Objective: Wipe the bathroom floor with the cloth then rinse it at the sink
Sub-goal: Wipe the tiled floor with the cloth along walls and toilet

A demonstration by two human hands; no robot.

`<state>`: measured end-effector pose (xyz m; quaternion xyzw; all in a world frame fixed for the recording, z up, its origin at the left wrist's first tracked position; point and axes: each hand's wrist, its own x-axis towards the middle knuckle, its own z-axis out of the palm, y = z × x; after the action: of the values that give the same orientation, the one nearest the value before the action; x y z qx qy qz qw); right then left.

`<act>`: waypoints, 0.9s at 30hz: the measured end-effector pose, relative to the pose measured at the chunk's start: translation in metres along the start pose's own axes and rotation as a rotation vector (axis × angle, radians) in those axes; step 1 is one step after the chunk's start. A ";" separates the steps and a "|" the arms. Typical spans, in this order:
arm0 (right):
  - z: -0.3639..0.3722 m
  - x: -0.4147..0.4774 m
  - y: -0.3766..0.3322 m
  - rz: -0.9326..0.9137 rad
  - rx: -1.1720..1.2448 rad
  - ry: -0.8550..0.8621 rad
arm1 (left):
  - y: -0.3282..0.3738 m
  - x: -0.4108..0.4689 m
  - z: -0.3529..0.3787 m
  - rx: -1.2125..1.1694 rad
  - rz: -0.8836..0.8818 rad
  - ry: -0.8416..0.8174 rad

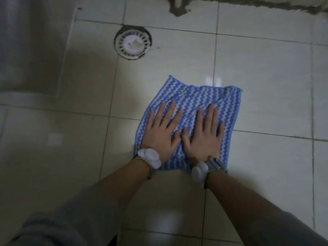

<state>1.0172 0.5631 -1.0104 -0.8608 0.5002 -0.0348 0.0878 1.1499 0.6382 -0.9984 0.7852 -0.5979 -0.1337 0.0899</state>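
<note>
Cloth [200,102] lies flat on the tiled floor [266,68], blue and white zigzag stripes, a little right of frame centre. Far edge at 12 o'clock is folded and rumpled.

Risks, as judged from here:
- The rumpled far edge could bunch up under a forward push, so the cloth rolls rather than wipes.
- Floor shows glare patches, so it is likely wet or glossy. With weight leaning onto the palms, the cloth could slide out suddenly.
- Floor drain [133,43] sits at about 11 o'clock from the cloth, well apart. A long stroke that way could snag a corner on the grate.
- Rough patching along the wall base at 12 o'clock could catch fibres.

Hands:
- Left hand [162,132] pressed flat on the near-left part of the cloth, fingers spread wide and pointing to 12 o'clock, gripping nothing.
- Right hand [204,134] just beside it, likewise flat and splayed, thumbs almost meeting.
- Both forearms reach out nearly straight from 6 o'clock, sleeves pushed back, a pale band on each wrist.

Sink not in view; rinsing not yet begun.
</note>
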 end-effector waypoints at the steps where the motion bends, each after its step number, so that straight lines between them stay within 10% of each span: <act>1: 0.003 -0.002 -0.014 -0.049 -0.009 -0.003 | -0.006 -0.013 0.002 -0.009 -0.048 0.019; 9: 0.014 0.009 -0.080 -0.747 0.038 -0.101 | -0.045 -0.091 0.004 0.015 -0.292 0.084; 27: 0.019 0.015 -0.080 -0.723 0.161 -0.044 | -0.042 -0.084 0.007 -0.073 -0.463 0.219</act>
<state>1.0957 0.5915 -1.0146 -0.9727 0.1575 -0.0844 0.1481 1.1653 0.7304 -1.0092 0.9072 -0.3836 -0.0867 0.1494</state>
